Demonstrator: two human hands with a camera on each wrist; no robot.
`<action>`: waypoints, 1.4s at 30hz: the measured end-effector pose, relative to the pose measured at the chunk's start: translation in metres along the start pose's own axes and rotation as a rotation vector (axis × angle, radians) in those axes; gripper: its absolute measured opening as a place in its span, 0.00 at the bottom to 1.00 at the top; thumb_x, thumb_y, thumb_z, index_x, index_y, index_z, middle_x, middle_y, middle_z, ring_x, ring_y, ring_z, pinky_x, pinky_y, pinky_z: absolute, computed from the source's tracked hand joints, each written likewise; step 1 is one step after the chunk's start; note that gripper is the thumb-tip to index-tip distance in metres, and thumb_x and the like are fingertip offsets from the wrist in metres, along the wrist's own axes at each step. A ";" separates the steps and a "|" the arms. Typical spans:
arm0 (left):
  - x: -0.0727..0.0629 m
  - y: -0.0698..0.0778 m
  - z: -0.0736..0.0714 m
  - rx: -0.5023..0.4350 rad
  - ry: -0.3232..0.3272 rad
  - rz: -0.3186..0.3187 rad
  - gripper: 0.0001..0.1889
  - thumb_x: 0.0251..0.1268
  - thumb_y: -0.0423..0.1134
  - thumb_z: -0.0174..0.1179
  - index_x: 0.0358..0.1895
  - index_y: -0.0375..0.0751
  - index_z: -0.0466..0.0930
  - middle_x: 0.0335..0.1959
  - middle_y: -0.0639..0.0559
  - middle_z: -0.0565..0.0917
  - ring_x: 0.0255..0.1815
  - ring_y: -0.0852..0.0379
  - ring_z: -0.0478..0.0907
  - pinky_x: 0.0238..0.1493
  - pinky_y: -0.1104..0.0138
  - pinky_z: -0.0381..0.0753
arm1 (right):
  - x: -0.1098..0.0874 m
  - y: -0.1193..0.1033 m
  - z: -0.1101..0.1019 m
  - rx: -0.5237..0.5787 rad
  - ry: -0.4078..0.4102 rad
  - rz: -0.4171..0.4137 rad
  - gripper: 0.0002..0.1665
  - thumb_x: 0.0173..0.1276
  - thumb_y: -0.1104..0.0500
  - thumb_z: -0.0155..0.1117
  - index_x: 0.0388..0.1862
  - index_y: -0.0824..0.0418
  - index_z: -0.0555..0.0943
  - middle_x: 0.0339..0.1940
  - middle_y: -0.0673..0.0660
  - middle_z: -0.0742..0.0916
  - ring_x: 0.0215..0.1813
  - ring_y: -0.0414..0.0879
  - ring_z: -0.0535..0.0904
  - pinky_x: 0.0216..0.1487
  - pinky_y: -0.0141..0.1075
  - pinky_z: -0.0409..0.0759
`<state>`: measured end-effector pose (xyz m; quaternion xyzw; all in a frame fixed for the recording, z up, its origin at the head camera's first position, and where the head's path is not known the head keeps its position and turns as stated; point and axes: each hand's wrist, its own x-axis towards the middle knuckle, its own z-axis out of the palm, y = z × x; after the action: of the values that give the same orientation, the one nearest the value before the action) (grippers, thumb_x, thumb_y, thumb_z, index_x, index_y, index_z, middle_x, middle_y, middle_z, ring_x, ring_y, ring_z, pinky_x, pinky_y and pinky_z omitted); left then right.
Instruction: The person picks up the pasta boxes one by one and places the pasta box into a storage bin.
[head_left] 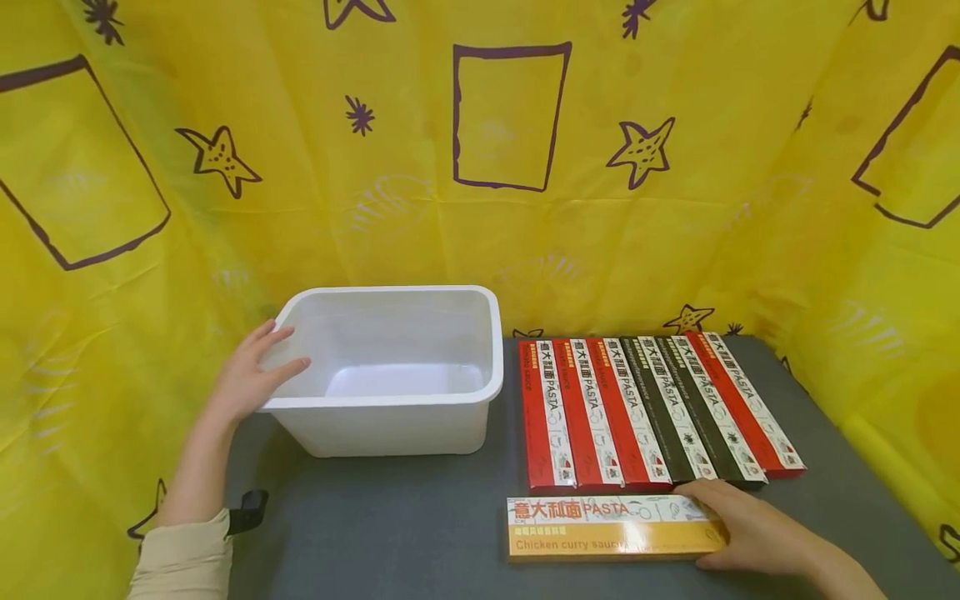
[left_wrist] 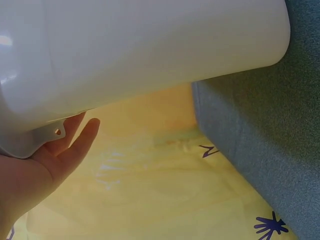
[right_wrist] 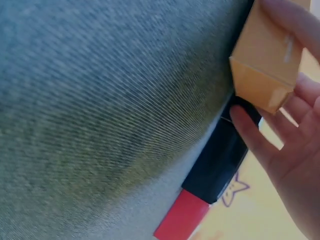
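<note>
At the left side of the white plastic bin [head_left: 375,429], my left hand [head_left: 258,375] holds the rim, its thumb over the inside. In the left wrist view, fingers [left_wrist: 82,140] show outside the bin, by a small tab with a hole. My right hand [head_left: 753,529] grips the right end of a yellow-orange pasta box [head_left: 600,542] labelled Chicken curry sauce. That box lies crosswise in front of a row of red and black pasta boxes [head_left: 551,417]. In the right wrist view the thumb and fingers are on either side of the yellow box's end [right_wrist: 262,85].
The boxes in the row stand side by side, lengthwise, right of the bin on a dark grey table [head_left: 375,533]. A yellow cloth [head_left: 405,233] with purple drawings hangs behind and at both sides. A black strap piece [head_left: 249,510] sits at my left wrist.
</note>
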<state>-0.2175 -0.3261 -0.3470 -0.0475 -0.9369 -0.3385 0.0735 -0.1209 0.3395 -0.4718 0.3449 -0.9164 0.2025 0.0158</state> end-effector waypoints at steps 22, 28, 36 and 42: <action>-0.002 -0.005 0.000 -0.039 0.009 -0.021 0.36 0.70 0.52 0.57 0.71 0.30 0.61 0.77 0.32 0.48 0.73 0.26 0.45 0.62 0.28 0.48 | 0.015 -0.021 -0.025 0.221 0.093 -0.011 0.43 0.43 0.52 0.84 0.59 0.47 0.74 0.47 0.39 0.81 0.41 0.35 0.75 0.36 0.29 0.70; -0.001 -0.004 0.000 -0.040 0.016 -0.015 0.35 0.70 0.51 0.56 0.71 0.29 0.62 0.76 0.31 0.49 0.73 0.26 0.45 0.63 0.29 0.48 | 0.019 -0.025 -0.032 0.284 0.126 -0.035 0.43 0.44 0.57 0.84 0.60 0.52 0.74 0.48 0.43 0.82 0.41 0.37 0.75 0.36 0.30 0.71; -0.002 -0.004 0.001 -0.038 0.012 -0.028 0.35 0.71 0.52 0.55 0.71 0.30 0.62 0.76 0.32 0.48 0.73 0.26 0.45 0.62 0.28 0.48 | 0.036 -0.039 -0.056 0.331 0.200 -0.011 0.46 0.40 0.63 0.83 0.61 0.56 0.75 0.51 0.47 0.82 0.45 0.39 0.75 0.39 0.31 0.73; -0.001 -0.003 0.001 -0.029 0.028 -0.022 0.34 0.71 0.51 0.55 0.70 0.29 0.63 0.76 0.31 0.50 0.72 0.26 0.46 0.63 0.29 0.49 | 0.056 -0.050 -0.076 0.408 0.238 0.000 0.45 0.41 0.69 0.80 0.62 0.59 0.74 0.53 0.48 0.81 0.43 0.40 0.77 0.39 0.30 0.76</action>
<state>-0.2173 -0.3276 -0.3494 -0.0337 -0.9311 -0.3537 0.0823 -0.1396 0.2996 -0.3743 0.3148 -0.8482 0.4226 0.0537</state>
